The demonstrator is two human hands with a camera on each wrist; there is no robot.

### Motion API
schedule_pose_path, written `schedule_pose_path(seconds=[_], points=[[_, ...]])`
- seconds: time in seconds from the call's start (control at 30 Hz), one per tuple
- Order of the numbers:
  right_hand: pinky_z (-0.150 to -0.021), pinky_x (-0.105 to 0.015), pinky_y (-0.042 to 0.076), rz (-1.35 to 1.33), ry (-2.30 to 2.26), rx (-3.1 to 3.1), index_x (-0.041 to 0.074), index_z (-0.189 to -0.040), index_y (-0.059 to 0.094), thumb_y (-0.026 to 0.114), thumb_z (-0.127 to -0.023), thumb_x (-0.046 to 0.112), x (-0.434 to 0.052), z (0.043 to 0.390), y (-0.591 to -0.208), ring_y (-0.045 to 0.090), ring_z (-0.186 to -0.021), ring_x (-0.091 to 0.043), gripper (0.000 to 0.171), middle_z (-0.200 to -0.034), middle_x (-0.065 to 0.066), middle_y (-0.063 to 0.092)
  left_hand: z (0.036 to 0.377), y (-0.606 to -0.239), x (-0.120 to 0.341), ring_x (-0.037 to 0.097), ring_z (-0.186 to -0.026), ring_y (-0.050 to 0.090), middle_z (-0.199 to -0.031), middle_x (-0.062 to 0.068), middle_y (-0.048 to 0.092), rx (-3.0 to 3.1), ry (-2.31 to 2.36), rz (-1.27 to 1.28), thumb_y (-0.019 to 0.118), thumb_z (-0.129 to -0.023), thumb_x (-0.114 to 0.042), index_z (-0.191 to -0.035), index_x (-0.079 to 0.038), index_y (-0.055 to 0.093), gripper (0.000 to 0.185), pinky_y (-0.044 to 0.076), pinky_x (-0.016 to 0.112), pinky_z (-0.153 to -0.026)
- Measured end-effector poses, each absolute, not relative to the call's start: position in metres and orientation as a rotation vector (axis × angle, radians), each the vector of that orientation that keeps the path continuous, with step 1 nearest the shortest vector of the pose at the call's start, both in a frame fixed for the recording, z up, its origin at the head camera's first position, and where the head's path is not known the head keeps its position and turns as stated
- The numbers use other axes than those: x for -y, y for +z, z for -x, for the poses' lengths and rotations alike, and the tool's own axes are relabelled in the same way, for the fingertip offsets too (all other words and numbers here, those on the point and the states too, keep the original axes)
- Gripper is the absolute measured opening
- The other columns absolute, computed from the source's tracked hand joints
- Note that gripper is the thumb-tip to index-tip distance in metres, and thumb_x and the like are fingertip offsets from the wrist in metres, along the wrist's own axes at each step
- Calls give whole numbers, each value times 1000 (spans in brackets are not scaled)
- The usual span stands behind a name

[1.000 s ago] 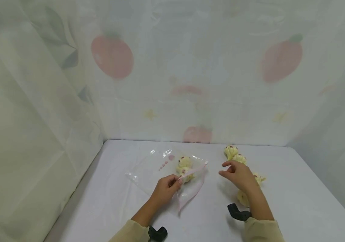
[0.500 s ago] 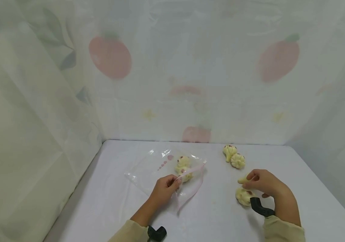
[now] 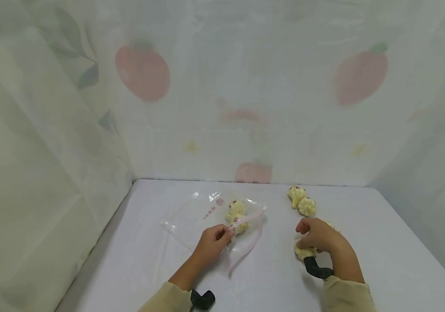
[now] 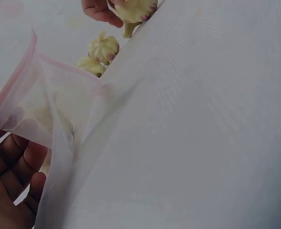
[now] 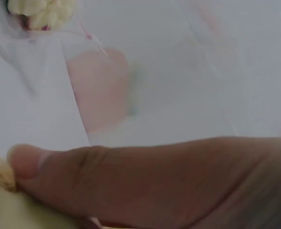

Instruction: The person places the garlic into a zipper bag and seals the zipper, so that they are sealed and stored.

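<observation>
The left hand (image 3: 211, 242) pinches the clear bag (image 3: 191, 220) at its pink rim (image 4: 71, 70), apparently to hold it parted; two pale bulbs (image 3: 237, 208) lie inside. Right of the bag, the right hand (image 3: 321, 235) grips another bulb (image 3: 302, 251) with thumb and fingers, presumably for secure control.

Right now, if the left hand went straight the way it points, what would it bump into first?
Past the clear bag it pinches, the left hand would probably meet the nearer yellowish bulb inside that bag, though depth is unclear.
</observation>
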State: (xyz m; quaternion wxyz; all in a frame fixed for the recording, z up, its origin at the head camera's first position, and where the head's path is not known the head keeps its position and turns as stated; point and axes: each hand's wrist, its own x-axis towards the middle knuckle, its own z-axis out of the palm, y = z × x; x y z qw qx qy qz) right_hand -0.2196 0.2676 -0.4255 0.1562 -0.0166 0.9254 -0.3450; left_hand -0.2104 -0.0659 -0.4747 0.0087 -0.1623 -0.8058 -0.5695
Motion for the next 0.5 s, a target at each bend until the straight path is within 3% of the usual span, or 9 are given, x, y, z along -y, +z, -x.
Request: schedule_pose_path(seconds=[0.27, 0.5], points=[[-77, -39, 49, 172, -949, -2793, 8, -104, 65, 83, -75, 17, -252, 232, -436, 59, -92, -22, 36, -102, -8, 64, 212, -476, 68, 3, -65, 49, -75, 9, 64, 2517, -1804, 513, 62, -98, -18, -92, 3, 68, 22, 42, 19, -59], [-95, -51, 46, 246, -1087, -2857, 6, -117, 65, 78, -82, 16, -246, 244, -458, 59, -111, -30, 38, -118, -13, 66, 228, -508, 68, 4, -63, 50, -71, 2, 62, 2507, -1776, 511, 63, -97, -29, -87, -5, 69, 26, 42, 20, -57]])
